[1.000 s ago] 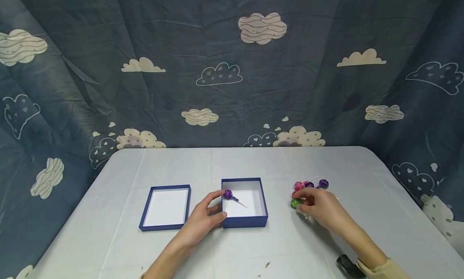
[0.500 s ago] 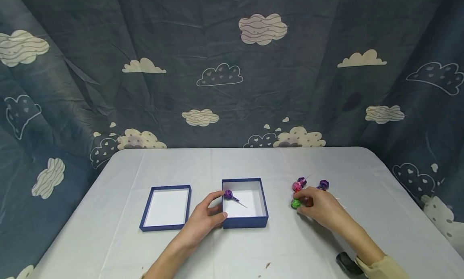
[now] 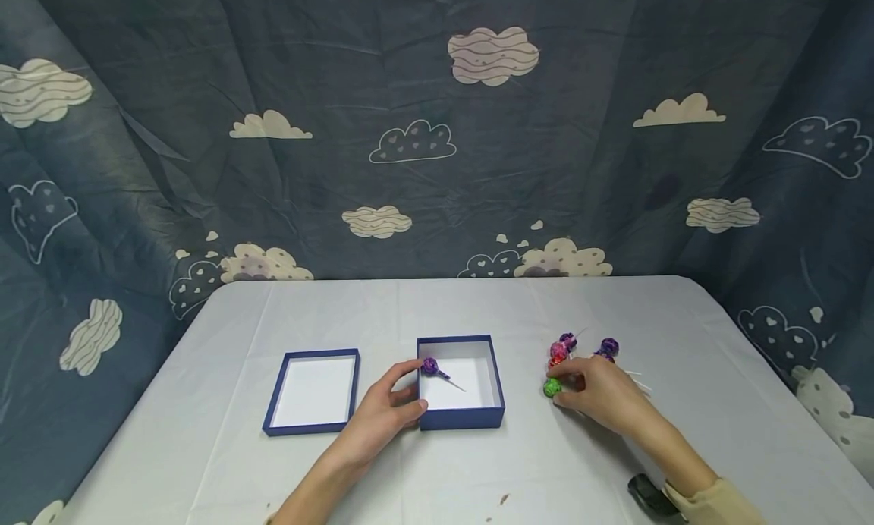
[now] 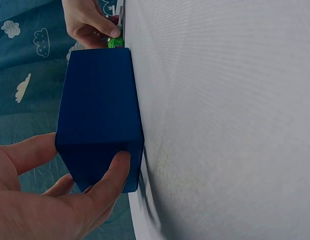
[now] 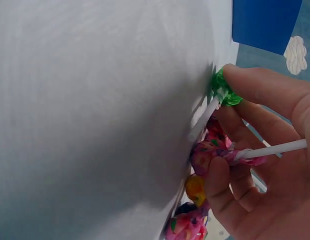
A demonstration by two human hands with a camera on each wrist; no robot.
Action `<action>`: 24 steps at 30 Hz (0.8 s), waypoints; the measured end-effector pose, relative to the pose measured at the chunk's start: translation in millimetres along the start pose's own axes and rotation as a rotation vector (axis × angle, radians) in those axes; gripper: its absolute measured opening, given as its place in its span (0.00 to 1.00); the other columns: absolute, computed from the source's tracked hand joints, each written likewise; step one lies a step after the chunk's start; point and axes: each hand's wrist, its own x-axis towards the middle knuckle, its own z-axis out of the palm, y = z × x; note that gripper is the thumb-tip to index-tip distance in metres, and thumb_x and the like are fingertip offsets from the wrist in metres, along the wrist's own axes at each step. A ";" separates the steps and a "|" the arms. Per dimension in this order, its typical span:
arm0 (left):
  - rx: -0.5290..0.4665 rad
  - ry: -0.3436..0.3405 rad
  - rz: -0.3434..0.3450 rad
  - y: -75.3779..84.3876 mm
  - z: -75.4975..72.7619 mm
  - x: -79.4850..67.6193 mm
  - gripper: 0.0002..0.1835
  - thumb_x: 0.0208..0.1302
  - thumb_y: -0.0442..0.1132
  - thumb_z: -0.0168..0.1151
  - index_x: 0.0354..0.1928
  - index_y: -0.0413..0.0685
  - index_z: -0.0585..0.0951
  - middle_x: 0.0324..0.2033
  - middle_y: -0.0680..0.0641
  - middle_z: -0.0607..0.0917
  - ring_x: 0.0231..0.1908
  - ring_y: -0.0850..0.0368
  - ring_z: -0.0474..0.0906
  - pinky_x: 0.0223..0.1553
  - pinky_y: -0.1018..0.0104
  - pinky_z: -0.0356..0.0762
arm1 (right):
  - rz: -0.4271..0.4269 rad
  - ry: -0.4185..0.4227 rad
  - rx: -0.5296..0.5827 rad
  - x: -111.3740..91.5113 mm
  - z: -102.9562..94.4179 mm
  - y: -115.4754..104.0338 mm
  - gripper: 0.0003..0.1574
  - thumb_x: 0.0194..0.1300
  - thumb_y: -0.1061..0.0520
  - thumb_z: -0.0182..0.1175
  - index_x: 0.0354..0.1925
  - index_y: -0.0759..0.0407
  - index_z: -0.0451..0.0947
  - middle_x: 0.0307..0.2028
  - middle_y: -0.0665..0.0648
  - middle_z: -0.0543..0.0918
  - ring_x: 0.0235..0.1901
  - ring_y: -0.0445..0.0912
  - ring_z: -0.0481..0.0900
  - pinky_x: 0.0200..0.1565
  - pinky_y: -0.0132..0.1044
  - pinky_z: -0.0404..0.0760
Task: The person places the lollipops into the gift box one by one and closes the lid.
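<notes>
While I watch through the head camera, a white worktop [image 3: 526, 464] fills the foreground, a black object [image 3: 649, 496] showing beside the pale right sleeve [image 3: 713, 504]. The left hand [image 3: 382, 413] grips the left wall of an open blue box [image 3: 460, 418]; inside, by its fingertips, I see a purple lollipop [image 3: 429, 366]. The right hand [image 3: 601, 392] pinches a green lollipop [image 3: 551, 388], well right of the box; I cannot tell whether it touches the worktop. A shallow blue lid [image 3: 310, 429] lies left of the left hand. Just beyond the right hand are a pink lollipop [image 3: 558, 351] and a dark purple lollipop [image 3: 610, 347]. Behind everything hangs a dark, cloud-printed curtain [image 3: 546, 168].
</notes>
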 end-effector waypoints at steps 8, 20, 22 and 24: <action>-0.002 -0.003 -0.001 0.2 0.2 -0.7 0.33 0.64 0.31 0.61 0.71 0.47 0.65 0.65 0.27 0.66 0.63 0.36 0.68 0.51 0.51 0.78 | -0.003 0.029 0.047 -3.3 -0.1 -0.8 0.20 0.53 0.58 0.73 0.47 0.54 0.86 0.36 0.51 0.80 0.33 0.47 0.71 0.33 0.39 0.70; -0.008 -0.004 0.000 0.6 0.1 -0.9 0.33 0.64 0.31 0.61 0.71 0.47 0.65 0.65 0.27 0.66 0.63 0.35 0.67 0.51 0.51 0.78 | -0.041 0.114 0.192 -12.8 -10.7 -5.4 0.20 0.59 0.61 0.69 0.51 0.57 0.82 0.36 0.52 0.82 0.33 0.46 0.78 0.32 0.35 0.79; -0.007 -0.004 -0.001 0.8 0.1 -0.8 0.33 0.64 0.31 0.61 0.71 0.47 0.64 0.65 0.27 0.66 0.64 0.35 0.67 0.51 0.51 0.78 | -0.058 0.139 0.209 -13.1 -12.0 -6.7 0.21 0.59 0.63 0.68 0.52 0.57 0.82 0.39 0.53 0.82 0.34 0.46 0.79 0.35 0.36 0.80; -0.007 -0.004 0.000 0.8 0.1 -0.5 0.34 0.64 0.31 0.61 0.71 0.47 0.64 0.65 0.27 0.66 0.64 0.35 0.67 0.51 0.51 0.78 | -0.063 0.153 0.231 -13.3 -12.8 -8.4 0.22 0.60 0.64 0.67 0.54 0.57 0.81 0.42 0.54 0.82 0.35 0.46 0.79 0.36 0.35 0.81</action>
